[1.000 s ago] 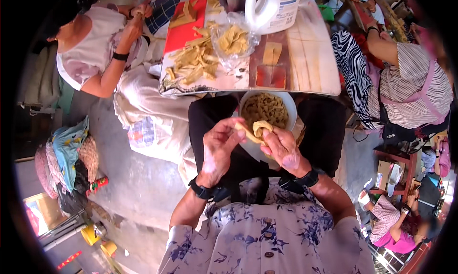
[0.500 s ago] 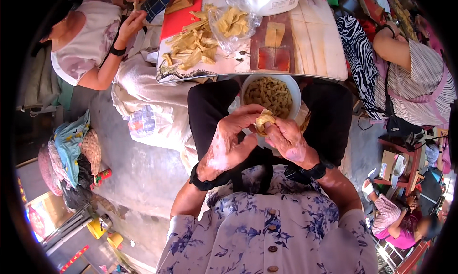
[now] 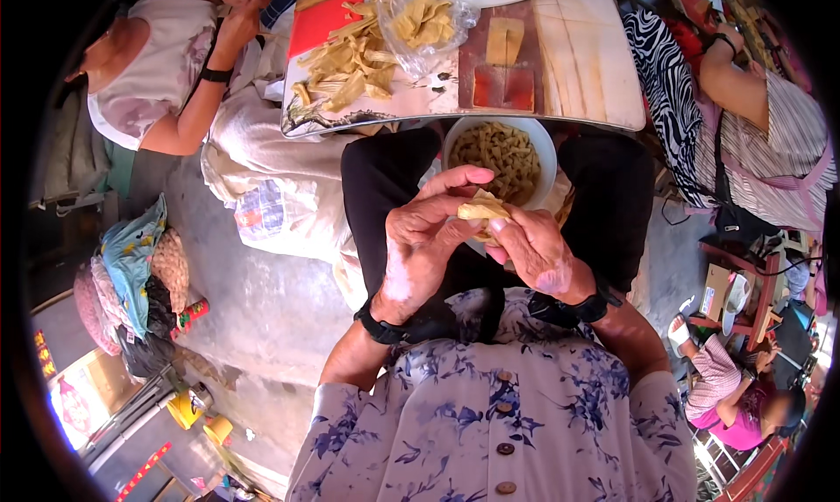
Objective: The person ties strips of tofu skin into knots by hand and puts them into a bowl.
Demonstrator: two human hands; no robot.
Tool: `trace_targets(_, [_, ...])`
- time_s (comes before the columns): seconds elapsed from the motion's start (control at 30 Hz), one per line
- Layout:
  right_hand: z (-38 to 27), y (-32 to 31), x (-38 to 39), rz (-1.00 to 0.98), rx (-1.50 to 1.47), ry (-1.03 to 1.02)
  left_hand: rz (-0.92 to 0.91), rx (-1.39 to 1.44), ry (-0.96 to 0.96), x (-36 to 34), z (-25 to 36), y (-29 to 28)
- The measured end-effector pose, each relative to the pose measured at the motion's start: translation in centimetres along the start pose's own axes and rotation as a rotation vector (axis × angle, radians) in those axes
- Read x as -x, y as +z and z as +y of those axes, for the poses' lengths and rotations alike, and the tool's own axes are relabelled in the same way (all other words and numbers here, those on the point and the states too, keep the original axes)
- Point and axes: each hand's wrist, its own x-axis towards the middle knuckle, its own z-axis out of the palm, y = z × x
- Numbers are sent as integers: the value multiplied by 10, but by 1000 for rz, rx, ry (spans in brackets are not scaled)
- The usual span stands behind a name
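Over my lap, both hands meet at a folded pale-yellow dried strip (image 3: 481,206), which looks thin and leaf-like; its exact kind I cannot tell. My left hand (image 3: 422,244) pinches its left side between thumb and fingers, with one finger stretched out above it. My right hand (image 3: 541,250) grips the other side, thumb on top. Just beyond my fingers, between my knees, a white bowl (image 3: 550,171) holds many small yellowish folded pieces (image 3: 497,152). My fingers hide part of the strip and the bowl's near edge.
On the table (image 3: 586,60) ahead lie a heap of yellow strips (image 3: 354,69), a clear plastic bag (image 3: 429,30) with more strips, a red sheet (image 3: 328,25) and a wooden piece (image 3: 505,43) on a dark board. People sit at left (image 3: 166,73) and right (image 3: 761,143). A pale sack (image 3: 289,187) rests left of my knees.
My left thumb and fingers have come in to grip the strip, which was mainly in my right hand before. The strip is turned and lies flatter across my fingertips.
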Motion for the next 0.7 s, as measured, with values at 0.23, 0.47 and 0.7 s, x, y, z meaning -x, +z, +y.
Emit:
trace_targets(0.23, [0, 1, 6, 12, 80, -97, -15, 359, -118, 1, -3, 0])
trace_targets(0.47, [-3, 6, 5, 114, 83, -219, -45, 690, -262, 3, 7, 11])
trace_targets(0.7, [-1, 7, 5, 81, 57, -326, -231, 663, -230, 2, -1, 9])
